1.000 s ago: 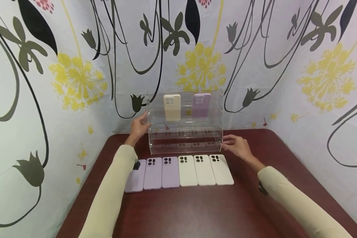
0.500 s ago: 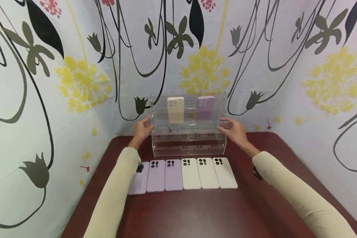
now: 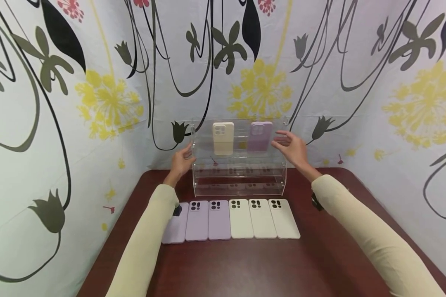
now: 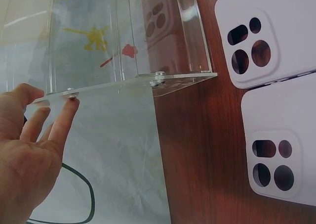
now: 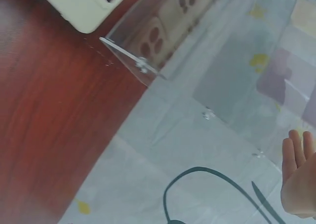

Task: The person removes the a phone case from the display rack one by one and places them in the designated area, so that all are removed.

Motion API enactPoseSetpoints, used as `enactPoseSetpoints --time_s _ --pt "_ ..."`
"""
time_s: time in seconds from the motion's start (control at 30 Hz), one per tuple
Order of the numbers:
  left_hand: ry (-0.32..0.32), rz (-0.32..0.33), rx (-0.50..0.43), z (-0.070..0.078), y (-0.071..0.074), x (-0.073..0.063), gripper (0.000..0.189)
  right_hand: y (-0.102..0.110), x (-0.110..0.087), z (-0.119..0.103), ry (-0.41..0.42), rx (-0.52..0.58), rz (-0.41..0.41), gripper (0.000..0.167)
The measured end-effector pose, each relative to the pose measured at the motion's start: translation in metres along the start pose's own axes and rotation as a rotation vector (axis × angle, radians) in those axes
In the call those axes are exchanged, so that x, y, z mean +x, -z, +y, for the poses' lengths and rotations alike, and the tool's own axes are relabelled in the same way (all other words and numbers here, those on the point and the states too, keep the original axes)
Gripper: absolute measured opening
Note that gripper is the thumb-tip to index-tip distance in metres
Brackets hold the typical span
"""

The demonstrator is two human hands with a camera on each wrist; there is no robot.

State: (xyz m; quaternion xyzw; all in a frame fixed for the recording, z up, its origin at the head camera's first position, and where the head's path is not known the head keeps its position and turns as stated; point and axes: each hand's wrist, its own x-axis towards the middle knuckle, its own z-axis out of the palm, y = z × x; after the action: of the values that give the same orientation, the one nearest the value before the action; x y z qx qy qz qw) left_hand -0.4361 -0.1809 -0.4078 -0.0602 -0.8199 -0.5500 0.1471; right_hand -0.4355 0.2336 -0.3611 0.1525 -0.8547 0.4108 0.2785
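Note:
A clear acrylic display rack [image 3: 241, 192] with stepped shelves stands at the back of the table. My left hand [image 3: 181, 163] touches its left side; in the left wrist view, extended fingertips [image 4: 69, 108] rest at the side panel's edge near a screw. At the upper right side of the rack is my right hand [image 3: 292, 150], fingers loosely bent, close to a purple phone case [image 3: 260, 136]. Whether it touches the rack cannot be told. A cream phone case [image 3: 223, 138] stands left of the purple one on the top tier.
Before the rack lies a row of phone cases: purple ones [image 3: 219, 220] at left, white ones [image 3: 241, 220] at right. My left sleeve partly covers the leftmost. The dark red wooden table [image 3: 238, 268] meets a flower-patterned cloth [image 3: 163, 99] behind and on both sides.
My right hand has risen along the rack's right side, from its lower corner to the upper tier. The left hand stays at the left side. The head view has shifted slightly.

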Motion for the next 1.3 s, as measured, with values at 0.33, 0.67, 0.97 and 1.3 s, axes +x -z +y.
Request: enactPoseSetpoints --time_s 0.33,0.67,0.97,1.3 --pt "0.01 -0.03 -0.024 -0.002 -0.013 0.002 0.066 0.0 0.016 -0.009 0.014 0.022 -0.013 0.054" --pt "-0.009 -0.031 -0.007 0.005 -0.018 0.003 0.065 0.0 0.025 -0.015 -0.017 -0.023 0.035 0.044" --pt "0.013 -0.04 -0.02 0.006 -0.011 0.002 0.065 0.008 0.028 -0.027 0.028 0.002 0.042 0.044" --pt "0.017 -0.046 -0.046 0.001 0.001 0.0 0.067 0.015 0.03 -0.038 0.039 0.036 0.047 0.042"
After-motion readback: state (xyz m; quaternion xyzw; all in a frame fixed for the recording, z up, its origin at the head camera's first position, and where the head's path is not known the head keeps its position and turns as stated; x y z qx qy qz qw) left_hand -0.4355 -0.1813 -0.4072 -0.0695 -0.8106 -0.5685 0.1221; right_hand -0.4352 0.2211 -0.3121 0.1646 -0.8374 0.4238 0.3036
